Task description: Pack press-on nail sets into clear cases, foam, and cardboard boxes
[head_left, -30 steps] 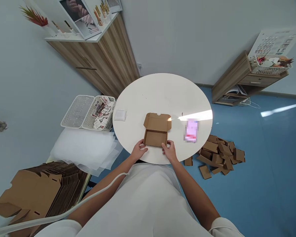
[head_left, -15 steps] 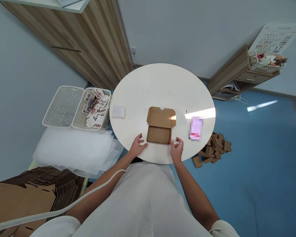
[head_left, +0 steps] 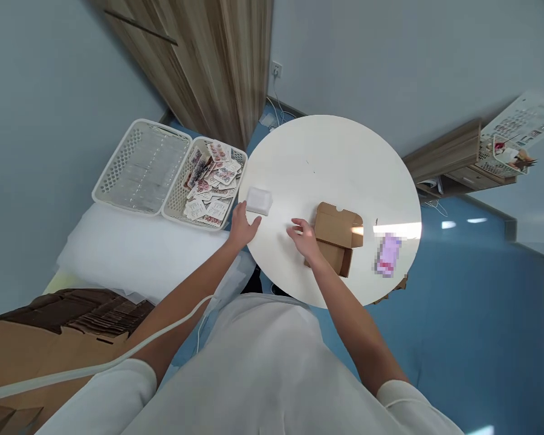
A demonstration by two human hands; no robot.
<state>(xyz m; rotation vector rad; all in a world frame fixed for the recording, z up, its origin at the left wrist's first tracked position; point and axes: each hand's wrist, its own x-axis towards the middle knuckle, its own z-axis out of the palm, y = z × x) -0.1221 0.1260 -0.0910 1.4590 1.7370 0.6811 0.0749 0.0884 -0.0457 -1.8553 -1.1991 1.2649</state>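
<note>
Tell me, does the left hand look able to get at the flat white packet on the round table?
Very likely yes. The left hand is open at the edge of the round table, its fingers right beside the flat white packet, and nothing visible covers the packet or blocks the way.

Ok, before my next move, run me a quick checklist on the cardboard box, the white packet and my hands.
1. Cardboard box lid open: ok.
2. Whole box interior visible: not ok, the right forearm blocks part.
3. Right hand free: ok, it appears to hold nothing.
4. White packet on the table: ok, near its left edge.
5. Left hand touching the packet: cannot tell, the fingers are close beside it.
</note>
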